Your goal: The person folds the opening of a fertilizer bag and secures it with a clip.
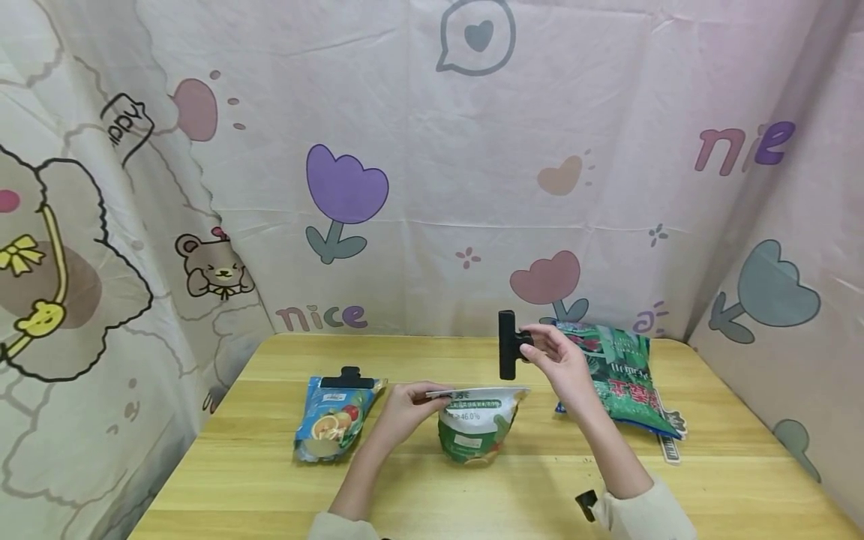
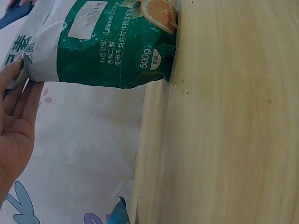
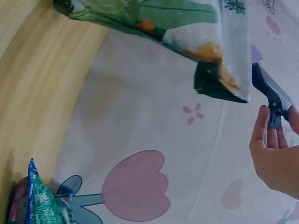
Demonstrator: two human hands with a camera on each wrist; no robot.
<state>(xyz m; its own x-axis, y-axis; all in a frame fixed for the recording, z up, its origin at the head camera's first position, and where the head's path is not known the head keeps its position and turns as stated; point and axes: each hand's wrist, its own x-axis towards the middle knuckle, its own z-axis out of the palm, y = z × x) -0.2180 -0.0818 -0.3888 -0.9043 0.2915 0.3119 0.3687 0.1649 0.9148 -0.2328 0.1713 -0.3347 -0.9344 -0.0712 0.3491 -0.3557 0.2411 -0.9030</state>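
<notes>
A green and white 500g bag (image 1: 472,431) stands upright on the wooden table, its top edge flattened. My left hand (image 1: 407,409) pinches the left end of that top edge, thumb on one face and fingers on the other, as the left wrist view shows. Above and to the right of the bag, my right hand (image 1: 556,361) holds a wide black bag clip (image 1: 508,346) by its handles. In the right wrist view the clip (image 3: 271,93) is seen side-on, apart from the bag's top corner (image 3: 233,88).
A blue bag (image 1: 331,420) with a black clip (image 1: 349,377) across its top stands at the left. Behind my right arm lies a large green bag (image 1: 621,375), with a white tag (image 1: 670,448) beside it. Another small black clip (image 1: 587,505) lies near my right sleeve.
</notes>
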